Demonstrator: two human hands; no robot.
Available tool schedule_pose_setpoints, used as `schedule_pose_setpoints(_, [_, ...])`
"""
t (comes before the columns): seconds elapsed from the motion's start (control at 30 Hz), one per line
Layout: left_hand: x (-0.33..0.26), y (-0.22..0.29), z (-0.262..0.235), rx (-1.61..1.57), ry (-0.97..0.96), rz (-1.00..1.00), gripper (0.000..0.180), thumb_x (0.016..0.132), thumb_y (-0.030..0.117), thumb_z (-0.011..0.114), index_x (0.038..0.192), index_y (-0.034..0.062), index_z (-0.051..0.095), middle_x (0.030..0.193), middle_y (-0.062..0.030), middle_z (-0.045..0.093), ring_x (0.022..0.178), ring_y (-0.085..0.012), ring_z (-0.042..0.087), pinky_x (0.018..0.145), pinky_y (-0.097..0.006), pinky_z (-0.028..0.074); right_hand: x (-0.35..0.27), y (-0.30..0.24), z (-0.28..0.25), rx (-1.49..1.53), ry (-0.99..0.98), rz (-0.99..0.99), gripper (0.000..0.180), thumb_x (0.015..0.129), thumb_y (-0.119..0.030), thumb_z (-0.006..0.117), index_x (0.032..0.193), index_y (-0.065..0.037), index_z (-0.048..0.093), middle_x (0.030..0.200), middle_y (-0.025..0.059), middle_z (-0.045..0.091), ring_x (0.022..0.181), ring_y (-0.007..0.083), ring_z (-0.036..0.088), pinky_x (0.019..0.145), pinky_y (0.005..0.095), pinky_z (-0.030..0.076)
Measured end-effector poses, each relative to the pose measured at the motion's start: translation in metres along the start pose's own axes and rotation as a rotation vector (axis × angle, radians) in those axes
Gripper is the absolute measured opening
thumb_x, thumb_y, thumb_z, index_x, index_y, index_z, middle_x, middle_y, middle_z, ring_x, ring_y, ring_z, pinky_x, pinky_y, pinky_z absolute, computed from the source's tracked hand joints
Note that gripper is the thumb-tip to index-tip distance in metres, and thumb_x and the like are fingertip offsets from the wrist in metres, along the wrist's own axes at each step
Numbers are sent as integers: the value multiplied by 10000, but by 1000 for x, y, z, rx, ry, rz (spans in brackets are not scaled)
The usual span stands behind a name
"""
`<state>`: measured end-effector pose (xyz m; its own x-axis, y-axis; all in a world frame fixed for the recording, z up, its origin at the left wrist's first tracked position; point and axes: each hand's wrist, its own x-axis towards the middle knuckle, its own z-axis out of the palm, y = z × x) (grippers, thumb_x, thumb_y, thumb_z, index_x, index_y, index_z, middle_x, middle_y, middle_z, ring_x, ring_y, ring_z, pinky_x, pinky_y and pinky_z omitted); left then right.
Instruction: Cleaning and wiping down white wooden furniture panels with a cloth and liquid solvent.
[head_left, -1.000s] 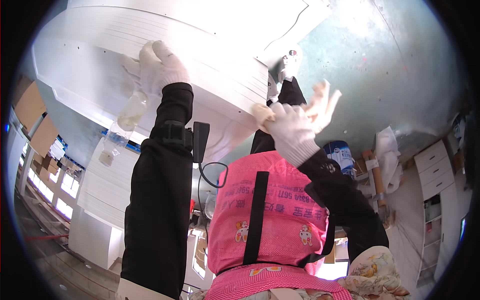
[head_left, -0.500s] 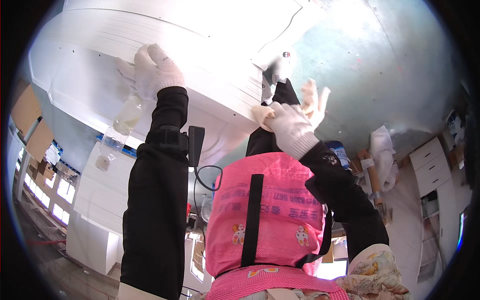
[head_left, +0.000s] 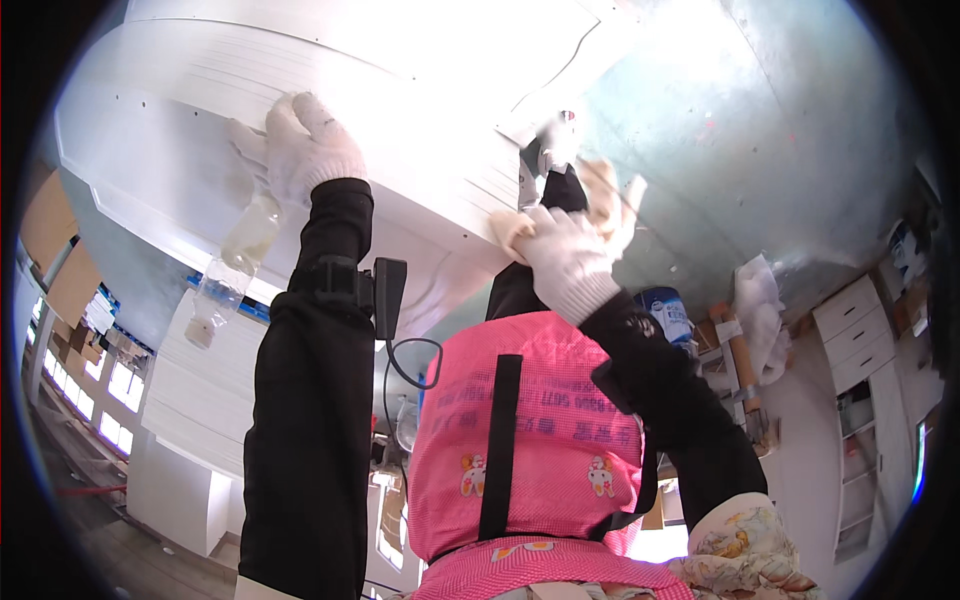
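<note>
My left hand [head_left: 315,150], in a white knit glove, is closed around the upper end of a clear plastic bottle [head_left: 237,252]. The bottle slants down and left from the palm, with some pale contents in its upper part. This hand is at the face of a large white panel [head_left: 400,130] with grooved strips. My right hand [head_left: 568,250], also gloved, grips a cream cloth [head_left: 600,190] by the panel's right end. Part of the cloth bulges out at the left of the fist, and loose ends stick up beyond it.
Below the bottle lies a stack of white boards [head_left: 185,390]. Right of my right arm stand a blue-and-white tub [head_left: 668,315], a cardboard tube [head_left: 740,355] and bundled clear plastic wrap [head_left: 760,310]. A white drawer cabinet [head_left: 858,335] is at the far right. A pink apron [head_left: 530,440] covers my front.
My right hand has shifted slightly left with the cloth, whose loose ends have changed shape. My left hand and the bottle stay nearly in place.
</note>
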<state>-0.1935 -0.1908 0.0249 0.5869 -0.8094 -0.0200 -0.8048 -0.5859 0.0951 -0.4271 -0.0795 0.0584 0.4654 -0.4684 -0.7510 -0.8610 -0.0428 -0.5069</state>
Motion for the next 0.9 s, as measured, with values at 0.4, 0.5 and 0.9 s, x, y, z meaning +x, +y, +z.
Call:
schedule_pose_setpoints(0.4, [3,-7,12,37,50,55,385,940,382,455,1084,93,665,1270,-191,574,1247,-325,479,1004,-420,415,47,-61,-43,-71,49,56,220,858,-187,580,1053,-86,567,1007,116,622,989,285,624,809,421,509])
schedule_pose_setpoints(0.5, [-1,-13,14,68,54,100,423,946,399,428,1124,89,655,1434,-237,401,1379,-340,313,1075,-448,337,40,-68,-32,88,15,208,222,873,-219,558,1047,-82,568,1018,118,627,998,309,613,821,447,504])
schedule_pose_setpoints(0.9, [19,-46,37,-241,-16,41,394,939,401,462,1112,106,658,1505,-252,297,1410,-361,259,1076,-452,339,51,-43,-29,-52,115,67,202,897,-191,531,1028,-67,622,1015,104,627,978,264,639,756,434,513])
